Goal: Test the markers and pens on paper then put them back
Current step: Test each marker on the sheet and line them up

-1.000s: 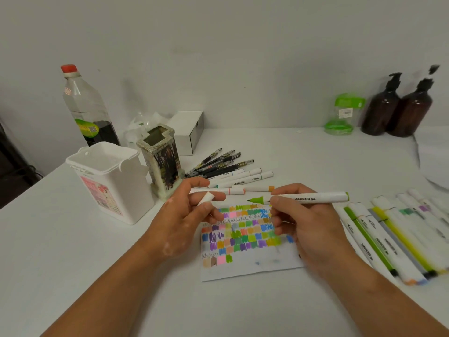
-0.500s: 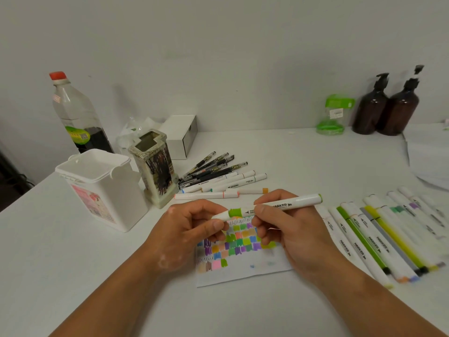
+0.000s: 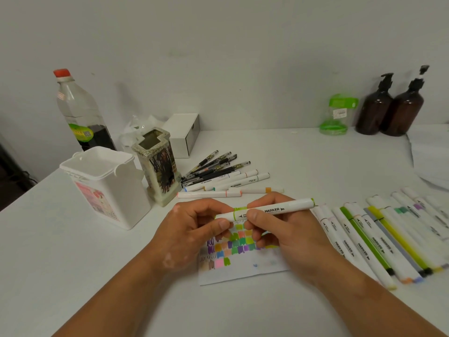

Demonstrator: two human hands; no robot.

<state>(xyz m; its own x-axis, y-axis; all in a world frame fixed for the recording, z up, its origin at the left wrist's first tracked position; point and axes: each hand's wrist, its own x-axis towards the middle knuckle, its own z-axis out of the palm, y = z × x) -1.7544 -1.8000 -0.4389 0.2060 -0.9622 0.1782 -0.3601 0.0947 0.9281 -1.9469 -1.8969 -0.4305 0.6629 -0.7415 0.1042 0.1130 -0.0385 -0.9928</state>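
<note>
While the left hand (image 3: 192, 237) pinches the white cap (image 3: 226, 216) between thumb and curled fingers and the right hand (image 3: 286, 234) is clamped round the barrel, the green marker (image 3: 274, 210) lies almost level at the centre of the frame, just above the paper (image 3: 243, 271) with its colour patches. To my judgement the step is closing the marker. The hands should push straight toward each other along the barrel, not at an angle, until the cap sits firm. The fingers cover part of the joint, so I cannot tell if it is fully seated. The white table (image 3: 73, 263) looks smooth, so a marker laid down carelessly may roll. A row of markers (image 3: 379, 239) lies at the right of the frame, pens (image 3: 213, 166) at the upper centre, and a white container (image 3: 107, 188) and a pen holder (image 3: 159, 166) at the left. Behind is a plain pale wall, with two brown pump bottles (image 3: 374, 113) at the upper right.
</note>
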